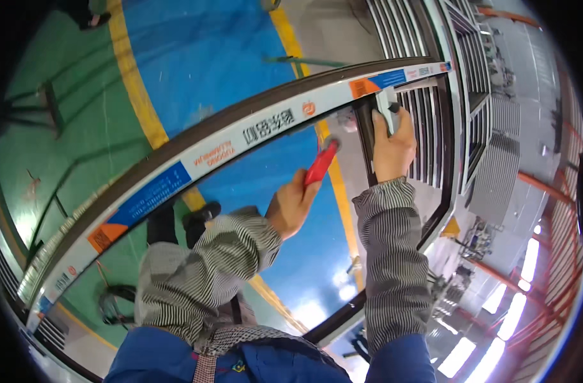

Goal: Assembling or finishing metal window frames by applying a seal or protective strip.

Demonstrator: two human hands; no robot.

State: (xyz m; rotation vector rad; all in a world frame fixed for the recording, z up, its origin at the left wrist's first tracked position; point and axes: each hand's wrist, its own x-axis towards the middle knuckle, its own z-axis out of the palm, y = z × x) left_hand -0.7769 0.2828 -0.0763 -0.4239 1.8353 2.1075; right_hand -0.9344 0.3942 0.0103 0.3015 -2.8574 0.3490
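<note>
My left hand point(290, 210) is closed around a red-handled tool point(321, 164) with a rounded grey end; its exact kind is hard to make out. The tool points up and away, below a long frame bar and apart from it. My right hand point(393, 147) pinches a short pale grey-white block point(386, 110), with a small dark part by the thumb. That block rests at the joint where a dark crossbar point(366, 137) meets the long frame bar point(234, 137). White film with blue and orange printed patches covers the bar's face.
Through the frame show a blue floor lane point(202, 51) with yellow lines and green floor beyond. Racks of stacked metal profiles point(425, 147) stand on the right. A dark shoe point(205, 214) is visible below the bar. A thin green rod point(310, 62) lies past it.
</note>
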